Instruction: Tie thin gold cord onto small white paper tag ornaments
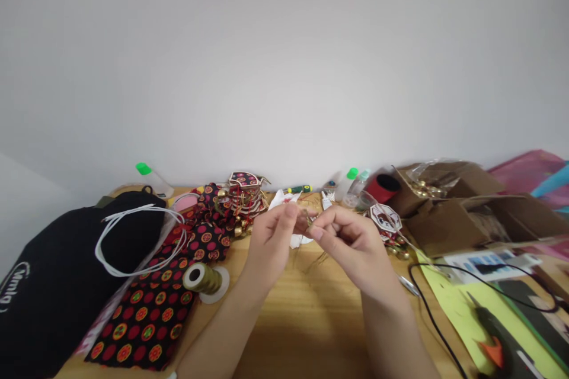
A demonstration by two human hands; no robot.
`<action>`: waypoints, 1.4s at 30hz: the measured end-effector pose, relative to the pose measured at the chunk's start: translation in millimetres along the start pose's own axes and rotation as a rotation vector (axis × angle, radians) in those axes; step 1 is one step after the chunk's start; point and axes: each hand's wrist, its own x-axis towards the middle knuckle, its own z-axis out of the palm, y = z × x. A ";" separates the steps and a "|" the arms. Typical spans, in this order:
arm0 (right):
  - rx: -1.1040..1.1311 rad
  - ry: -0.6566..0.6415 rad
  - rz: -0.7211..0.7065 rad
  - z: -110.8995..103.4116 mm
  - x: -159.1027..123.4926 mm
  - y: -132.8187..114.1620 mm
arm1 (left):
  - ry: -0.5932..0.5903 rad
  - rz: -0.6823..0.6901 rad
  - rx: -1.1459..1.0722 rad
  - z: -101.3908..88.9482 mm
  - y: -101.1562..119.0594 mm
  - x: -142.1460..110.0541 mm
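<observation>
Both hands, left (271,240) and right (355,243), pinch thin golden cord (310,222) above the bench (306,325). Loose ends dangle; piece looks unfinished, exact stage unclear. Belled bundles (246,196) lie far left, seemingly further along. Thread spool (207,279) near left, upended.

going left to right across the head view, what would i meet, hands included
black fabric item with white lettering → olive thread spool → left hand → right hand → small silver object → black tool with an orange trigger
</observation>
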 end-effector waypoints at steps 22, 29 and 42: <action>-0.139 0.083 -0.074 5.9 -1.6 -0.6 | -0.059 0.253 0.317 1.3 8.2 -6.0; -0.094 0.077 -0.041 6.9 -0.7 -2.8 | -0.064 0.140 0.213 -1.9 6.6 -3.7; -0.207 0.077 -0.041 1.2 0.3 -1.9 | -0.081 0.166 0.325 -1.8 5.7 -2.6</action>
